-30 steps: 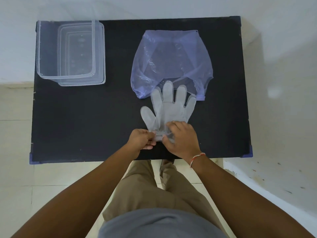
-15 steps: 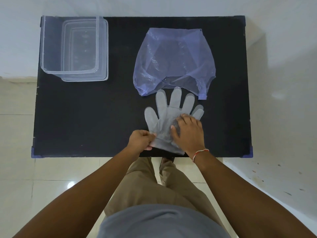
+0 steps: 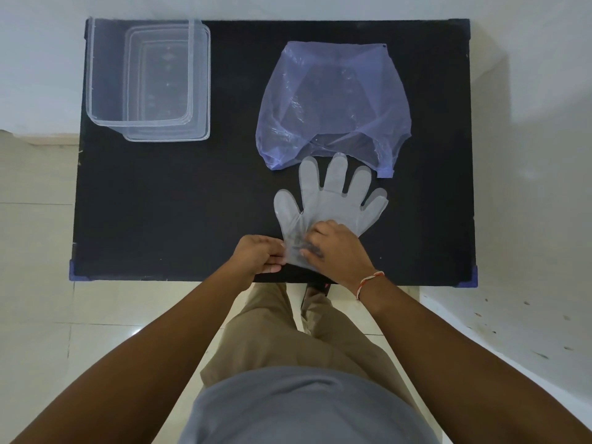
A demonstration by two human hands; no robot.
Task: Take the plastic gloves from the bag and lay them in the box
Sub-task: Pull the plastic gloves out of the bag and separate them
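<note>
**Gloves at the near edge of the bench, both hands on the cuff**

Legs in khaki trousers (image 3: 282, 334) and a grey shirt (image 3: 307, 408) fill the bottom of the view, with pale floor tiles (image 3: 38, 315) to either side. Both forearms reach forward to the near edge of the black bench (image 3: 160, 203).

The left hand (image 3: 256, 259) has its fingers (image 3: 272, 251) closed narrowly in a pinch on the left side of the cuff of the plastic gloves (image 3: 330, 203). The right hand (image 3: 336, 251) lies on the same cuff, just beside the left; its fingers are curled, and their tips show dimly through the clear film, so they appear to be tucked between layers of it. Whether they grip the film cannot be told. A red and white thread band (image 3: 368, 282) circles the right wrist.

The plastic gloves lie flat on the bench, thumb to the left and four fingers spread and pointing away from the person. How many gloves are stacked there cannot be told. The tips of the longest glove fingers touch or just overlap the open mouth of the bag (image 3: 333, 100).

This bag, a thin bluish-purple film, lies crumpled and flat toward the far right of the bench. Well apart from it, at the far left corner, sits the box (image 3: 96, 75), a clear plastic container with its clear lid (image 3: 200, 126) beneath or beside it.
</note>
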